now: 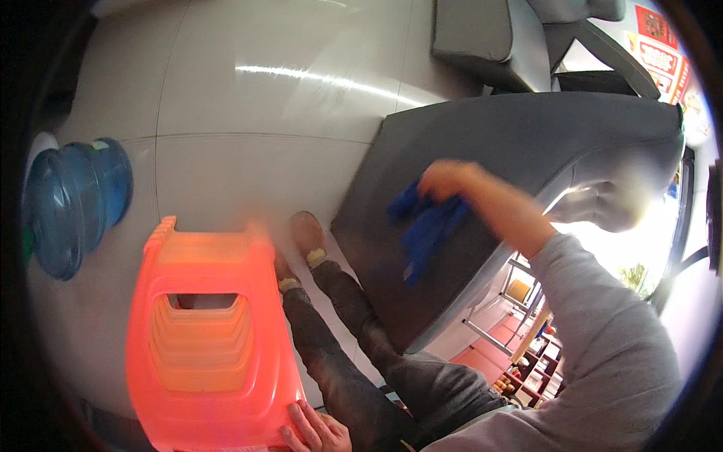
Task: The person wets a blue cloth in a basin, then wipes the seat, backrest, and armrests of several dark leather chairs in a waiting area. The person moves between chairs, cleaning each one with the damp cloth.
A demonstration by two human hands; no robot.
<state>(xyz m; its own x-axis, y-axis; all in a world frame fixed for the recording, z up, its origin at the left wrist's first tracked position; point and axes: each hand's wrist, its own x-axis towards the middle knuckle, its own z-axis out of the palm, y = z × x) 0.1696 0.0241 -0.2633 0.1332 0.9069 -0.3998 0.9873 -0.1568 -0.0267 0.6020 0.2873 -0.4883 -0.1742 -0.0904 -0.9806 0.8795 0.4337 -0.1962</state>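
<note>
My right hand (pixel 449 179), blurred by motion, grips a blue cloth (pixel 426 234) that hangs in loose folds over the grey upholstered seat (pixel 502 130). Whether the cloth touches the seat, I cannot tell. At the bottom of the view, my left hand (pixel 319 432) has its fingers curled over the edge of a bright orange plastic stool (pixel 271 350). Several nested orange layers (pixel 200 350) show through its side opening, so it looks like a stack. The thumb of my left hand is hidden.
A large blue water-cooler bottle (pixel 79 198) lies on the tiled floor (pixel 254 113) at the left. Another grey seat (pixel 480 34) stands at the top right. Shelves with small goods (pixel 531 367) and a metal-framed rack (pixel 491 333) show beyond the seat's near edge. My legs (pixel 344 350) are between stool and seat.
</note>
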